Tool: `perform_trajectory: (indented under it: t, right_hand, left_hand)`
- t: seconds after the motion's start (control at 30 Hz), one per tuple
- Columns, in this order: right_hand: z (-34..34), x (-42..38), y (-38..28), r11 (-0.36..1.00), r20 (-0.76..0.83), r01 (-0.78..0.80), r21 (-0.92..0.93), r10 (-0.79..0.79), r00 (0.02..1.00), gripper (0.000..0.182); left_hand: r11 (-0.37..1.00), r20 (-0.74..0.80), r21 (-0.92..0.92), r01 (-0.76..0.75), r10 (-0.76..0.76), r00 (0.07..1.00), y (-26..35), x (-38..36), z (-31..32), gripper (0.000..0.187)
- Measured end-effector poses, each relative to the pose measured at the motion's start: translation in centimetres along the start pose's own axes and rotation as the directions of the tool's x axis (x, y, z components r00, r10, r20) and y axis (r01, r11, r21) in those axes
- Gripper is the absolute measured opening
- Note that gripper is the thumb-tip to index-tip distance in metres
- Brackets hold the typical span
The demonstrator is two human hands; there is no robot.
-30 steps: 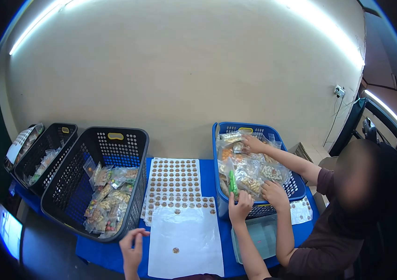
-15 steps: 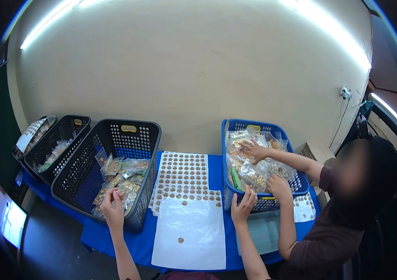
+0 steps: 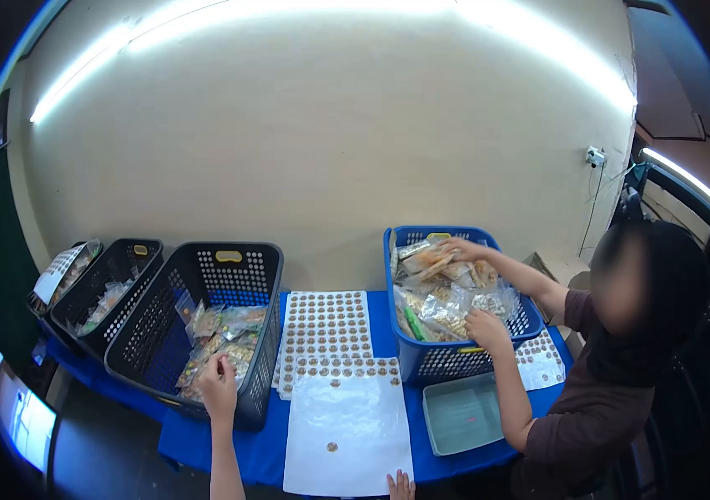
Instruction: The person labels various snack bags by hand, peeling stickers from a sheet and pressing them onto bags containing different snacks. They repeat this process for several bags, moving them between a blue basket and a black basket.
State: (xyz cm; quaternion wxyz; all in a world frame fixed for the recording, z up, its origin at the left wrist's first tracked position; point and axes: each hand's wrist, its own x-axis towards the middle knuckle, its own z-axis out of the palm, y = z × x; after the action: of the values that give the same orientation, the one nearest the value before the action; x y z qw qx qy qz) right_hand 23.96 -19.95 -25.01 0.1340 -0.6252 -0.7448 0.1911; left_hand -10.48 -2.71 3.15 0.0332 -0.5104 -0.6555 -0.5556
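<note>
My left hand is closed in a pinch above the front of the large black basket, near bags of food inside it; whatever its fingers hold is too small to make out. At the bottom edge of the view, my right hand lies with fingers apart on the lower right corner of a white sheet. That sheet carries a lone round sticker low down and a row of stickers at its top. Behind it are sheets full of round stickers.
A co-worker at the right has both hands in a blue basket of food bags. In front of it sits a greenish tray, beside another sticker sheet. Two smaller black baskets stand far left.
My right hand has moved from the blue basket's front down to the white sheet's corner. The co-worker's far hand now lifts a bag in the blue basket. The view has shifted.
</note>
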Motion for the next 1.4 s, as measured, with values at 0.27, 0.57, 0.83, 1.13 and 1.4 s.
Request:
perform_trajectory:
  t: [0.27,0.57,0.83,1.13,1.4]
  right_hand:
    - [2.5,1.1,0.0,0.995,-0.091,-0.063,0.080,0.070,0.993,0.065]
    - [3.6,4.0,-0.2,0.993,-0.152,-0.117,-0.035,0.110,0.982,0.060]
    - [5.2,5.8,-2.1,0.981,-0.410,-0.191,-0.030,0.162,0.897,0.045]
    - [4.9,6.9,-2.6,0.934,-0.495,-0.313,-0.174,0.192,0.847,0.046]
    - [3.0,11.0,-7.6,0.758,-0.461,-0.652,-0.007,0.576,0.675,0.035]
  left_hand:
    - [1.000,0.053,0.019,-0.020,0.019,0.998,-1.8,-0.1,0.2,0.013]
    - [1.000,0.130,-0.014,-0.004,0.006,0.992,-1.9,0.0,-0.2,0.012]
    - [0.994,0.267,-0.112,0.000,0.030,0.963,-2.1,0.1,-0.7,0.013]
    - [0.913,0.486,-0.387,0.131,0.081,0.870,-4.8,6.7,-6.4,0.013]
    - [0.943,0.498,-0.331,-0.030,0.202,0.843,-9.0,17.9,-7.5,0.012]
